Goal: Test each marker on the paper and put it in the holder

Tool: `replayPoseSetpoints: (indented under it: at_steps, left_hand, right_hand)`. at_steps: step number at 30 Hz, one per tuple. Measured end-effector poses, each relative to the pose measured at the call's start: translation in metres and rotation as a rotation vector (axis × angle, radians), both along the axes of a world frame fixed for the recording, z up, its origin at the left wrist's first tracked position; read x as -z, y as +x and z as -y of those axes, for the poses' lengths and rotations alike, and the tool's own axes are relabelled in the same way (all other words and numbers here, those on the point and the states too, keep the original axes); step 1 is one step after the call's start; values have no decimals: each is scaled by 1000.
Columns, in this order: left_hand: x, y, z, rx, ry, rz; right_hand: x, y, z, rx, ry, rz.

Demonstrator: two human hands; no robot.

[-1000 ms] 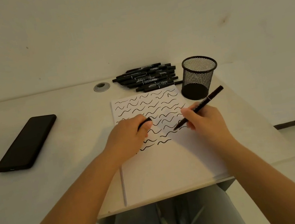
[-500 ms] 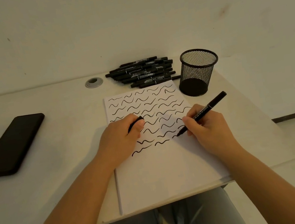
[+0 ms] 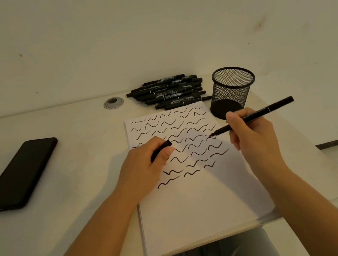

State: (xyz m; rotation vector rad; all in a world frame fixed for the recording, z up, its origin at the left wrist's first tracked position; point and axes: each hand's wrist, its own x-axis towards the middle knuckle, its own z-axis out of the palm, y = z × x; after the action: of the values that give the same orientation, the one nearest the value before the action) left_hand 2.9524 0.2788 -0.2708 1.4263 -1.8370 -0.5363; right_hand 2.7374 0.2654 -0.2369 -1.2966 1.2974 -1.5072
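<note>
A white sheet of paper [image 3: 198,201] lies in front of me, its upper half covered in black squiggles. My right hand [image 3: 252,136] grips a black marker [image 3: 257,114], uncapped, with its tip lifted just above the paper near the right edge. My left hand [image 3: 145,167] rests on the paper, closed around the black marker cap [image 3: 161,149]. A pile of several black markers [image 3: 169,93] lies beyond the paper's top edge. The black mesh holder [image 3: 233,88] stands to the right of the pile and looks empty.
A black phone [image 3: 19,175] lies at the left of the white table [image 3: 76,210]. A grey cable grommet [image 3: 113,103] sits near the wall. The table's front edge runs under the paper, with my lap below it. The wall stands close behind the markers.
My right hand has lifted the marker off the paper and moved it up and to the right, toward the holder. A new short squiggle shows at the lower right. The left hand stayed put.
</note>
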Motion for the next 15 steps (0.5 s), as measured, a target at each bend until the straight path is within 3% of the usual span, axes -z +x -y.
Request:
replayPoseSetpoints:
  at_steps: [9,12,15]
  left_hand:
    - [-1,2,2,-16,8,-31]
    - [-3,2,2,-15,27,-72]
    - [-5,1,1,-8,32,-80]
  right_hand:
    - [-58,12,26,-367,145,416]
    - [-63,17,27,-432,113,426]
    - [-45,34,25,-336,169,395]
